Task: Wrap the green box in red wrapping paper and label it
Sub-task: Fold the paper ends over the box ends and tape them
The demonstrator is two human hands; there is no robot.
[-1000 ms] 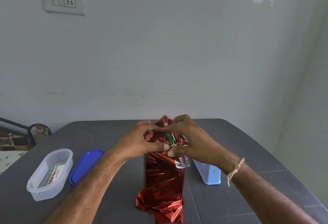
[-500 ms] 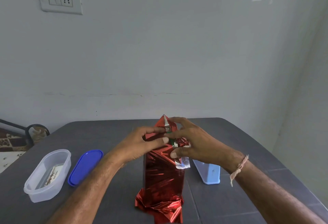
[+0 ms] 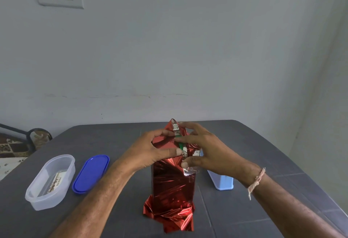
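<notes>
The box stands upright mid-table, almost fully covered in shiny red wrapping paper (image 3: 172,183); only a thin green strip of the green box (image 3: 180,145) shows at the top seam. Loose crumpled paper spreads at its base. My left hand (image 3: 148,153) grips the top left flap, thumb pressed on the front. My right hand (image 3: 205,153) holds the top right flap, index finger laid across the seam and thumb on a silvery-backed corner. A pointed paper peak with silver underside sticks up between the fingers.
On the dark grey table (image 3: 263,153), a clear oval plastic container (image 3: 50,181) with a printed card inside sits at left, its blue lid (image 3: 91,172) beside it. A light blue box (image 3: 222,182) stands right of the wrapped box, under my right wrist. A wall runs close behind.
Both hands have spread slightly at the top of the box; the right fingers opened and the paper peak now stands clear above them. The box has stayed put.
</notes>
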